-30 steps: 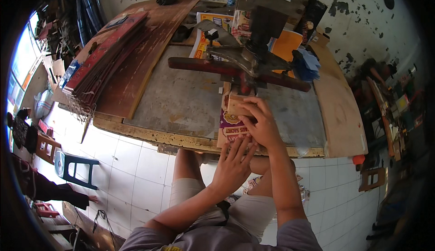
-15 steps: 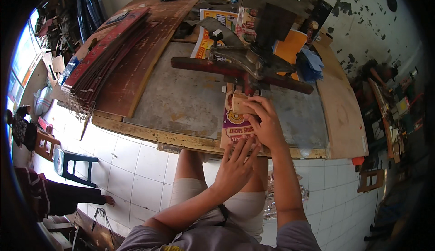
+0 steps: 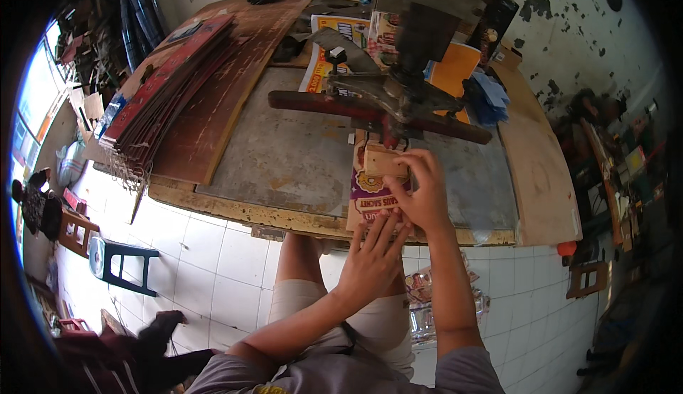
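A press with a long dark red crossbar (image 3: 320,104) stands over the bench, its lower end just behind a small wooden block (image 3: 384,160). The block sits on a printed purple and cream packaging sheet (image 3: 366,202). My left hand (image 3: 371,255) rests flat on the sheet's near end, fingers spread. At the block's right side is my right hand (image 3: 425,193), thumb and fingers apart. Its index finger reaches the block's top edge and its thumb lies just in front; whether they press on it is hard to tell.
A stack of long dark red boards (image 3: 167,81) lies at the left. Blue sheets (image 3: 491,98) and an orange sheet (image 3: 455,66) are behind the press at right. A stool (image 3: 124,262) stands on the floor at left. Another person's dark clothing (image 3: 121,358) shows at lower left.
My right hand's fingers have drawn back to the right, uncovering more of the block. My left hand stays on the sheet. The other person at lower left has moved.
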Demonstrator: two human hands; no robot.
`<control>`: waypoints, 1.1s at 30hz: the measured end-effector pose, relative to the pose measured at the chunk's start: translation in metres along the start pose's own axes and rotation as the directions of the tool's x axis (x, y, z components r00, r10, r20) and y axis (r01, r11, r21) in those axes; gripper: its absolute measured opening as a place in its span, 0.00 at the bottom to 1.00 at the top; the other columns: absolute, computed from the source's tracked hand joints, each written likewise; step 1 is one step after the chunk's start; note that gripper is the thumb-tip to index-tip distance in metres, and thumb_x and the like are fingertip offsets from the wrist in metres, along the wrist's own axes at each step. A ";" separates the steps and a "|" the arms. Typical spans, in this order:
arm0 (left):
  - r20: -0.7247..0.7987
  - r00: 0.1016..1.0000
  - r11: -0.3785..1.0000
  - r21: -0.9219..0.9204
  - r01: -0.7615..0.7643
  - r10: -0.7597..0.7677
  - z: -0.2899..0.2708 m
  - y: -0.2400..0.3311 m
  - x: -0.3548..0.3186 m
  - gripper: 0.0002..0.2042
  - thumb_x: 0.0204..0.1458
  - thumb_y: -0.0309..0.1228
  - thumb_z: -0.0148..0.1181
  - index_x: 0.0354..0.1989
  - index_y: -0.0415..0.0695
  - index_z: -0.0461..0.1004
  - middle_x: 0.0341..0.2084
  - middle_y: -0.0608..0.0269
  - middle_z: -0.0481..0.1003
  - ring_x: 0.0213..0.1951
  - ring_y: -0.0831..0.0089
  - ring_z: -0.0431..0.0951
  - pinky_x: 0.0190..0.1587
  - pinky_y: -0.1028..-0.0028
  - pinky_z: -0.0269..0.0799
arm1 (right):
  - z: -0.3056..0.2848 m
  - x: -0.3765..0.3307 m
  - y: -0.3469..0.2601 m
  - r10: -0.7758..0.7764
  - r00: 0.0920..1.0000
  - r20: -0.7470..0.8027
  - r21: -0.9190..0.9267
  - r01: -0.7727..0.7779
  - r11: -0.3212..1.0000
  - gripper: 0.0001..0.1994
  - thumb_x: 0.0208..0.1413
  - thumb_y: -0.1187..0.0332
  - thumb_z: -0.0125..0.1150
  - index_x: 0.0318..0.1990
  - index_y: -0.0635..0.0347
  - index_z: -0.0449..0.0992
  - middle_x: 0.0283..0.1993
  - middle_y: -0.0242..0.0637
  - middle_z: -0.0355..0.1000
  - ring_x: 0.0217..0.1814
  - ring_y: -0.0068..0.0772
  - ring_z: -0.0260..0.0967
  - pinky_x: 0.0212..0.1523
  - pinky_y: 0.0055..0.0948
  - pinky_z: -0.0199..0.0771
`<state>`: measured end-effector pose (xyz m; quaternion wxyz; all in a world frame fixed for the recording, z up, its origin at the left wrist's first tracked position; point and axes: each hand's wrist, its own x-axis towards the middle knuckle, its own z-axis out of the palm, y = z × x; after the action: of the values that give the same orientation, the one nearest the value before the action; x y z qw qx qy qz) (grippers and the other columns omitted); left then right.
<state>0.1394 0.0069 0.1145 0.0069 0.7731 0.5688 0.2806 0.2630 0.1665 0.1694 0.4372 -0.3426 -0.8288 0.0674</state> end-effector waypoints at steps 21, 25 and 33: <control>-0.004 1.000 0.999 0.046 -0.010 0.011 -0.002 0.002 0.003 0.37 0.55 0.35 0.67 0.76 0.52 0.68 0.78 0.52 0.62 0.78 0.53 0.61 0.78 0.45 0.52 | 0.013 -0.021 0.032 0.229 0.973 0.026 -0.366 -0.203 0.908 0.19 0.58 0.70 0.64 0.58 0.54 0.82 0.60 0.41 0.73 0.65 0.49 0.69 0.67 0.49 0.68; -0.006 1.000 0.999 0.052 -0.016 0.016 -0.001 0.001 0.002 0.37 0.55 0.35 0.67 0.77 0.52 0.67 0.78 0.52 0.62 0.78 0.53 0.61 0.79 0.44 0.51 | 0.013 -0.022 0.032 0.224 0.974 0.026 -0.371 -0.199 0.907 0.20 0.58 0.70 0.64 0.59 0.55 0.82 0.60 0.42 0.73 0.65 0.49 0.69 0.67 0.50 0.67; -0.003 1.000 0.999 0.045 -0.022 0.022 -0.002 0.002 0.003 0.37 0.56 0.34 0.67 0.77 0.52 0.66 0.78 0.51 0.62 0.78 0.52 0.60 0.79 0.43 0.50 | 0.014 -0.023 0.034 0.211 0.977 0.024 -0.374 -0.187 0.908 0.19 0.59 0.69 0.64 0.59 0.57 0.82 0.61 0.42 0.73 0.65 0.49 0.69 0.67 0.49 0.68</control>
<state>0.1410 0.0077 0.1181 -0.0146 0.7788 0.5664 0.2691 0.2781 0.1806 0.1314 0.3289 -0.4992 -0.8009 -0.0349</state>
